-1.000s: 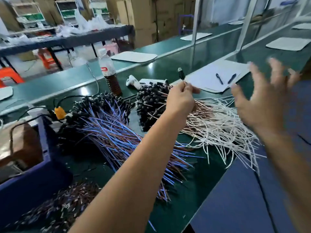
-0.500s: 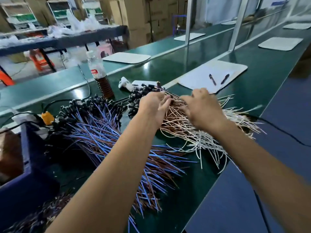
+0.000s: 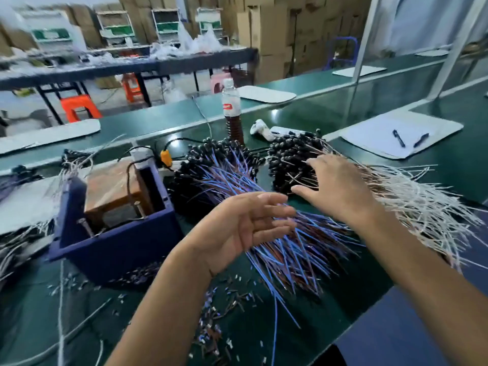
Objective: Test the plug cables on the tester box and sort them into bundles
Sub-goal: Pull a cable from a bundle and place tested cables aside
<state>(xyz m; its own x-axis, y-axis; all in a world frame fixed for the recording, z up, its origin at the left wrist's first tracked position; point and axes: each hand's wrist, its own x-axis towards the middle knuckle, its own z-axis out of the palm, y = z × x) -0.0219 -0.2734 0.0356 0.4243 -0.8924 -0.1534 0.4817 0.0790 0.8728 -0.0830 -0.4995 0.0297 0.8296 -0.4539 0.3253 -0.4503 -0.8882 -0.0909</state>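
Evidently between picks, both hands were empty: the left hand (image 3: 245, 223) hovered with fingers spread over the blue-wired cables (image 3: 277, 233), and the right hand (image 3: 340, 188) lay flat on the white-wired bundle (image 3: 412, 202). Next, probably, one plug had to be singled out for the tester box (image 3: 116, 217); tangled leads, a bottle (image 3: 232, 114) and scraps crowded the desk (image 3: 462, 165).

My left hand (image 3: 245, 225) hangs palm-up with loose fingers, holding nothing, above the blue-and-brown cable bundle (image 3: 285, 233). My right hand (image 3: 335, 188) reaches flat, fingers spread, over the white-and-brown cable bundle (image 3: 412, 204), near its black plugs (image 3: 287, 159). The blue tester box (image 3: 113, 241) sits at my left on the green bench (image 3: 462, 159).
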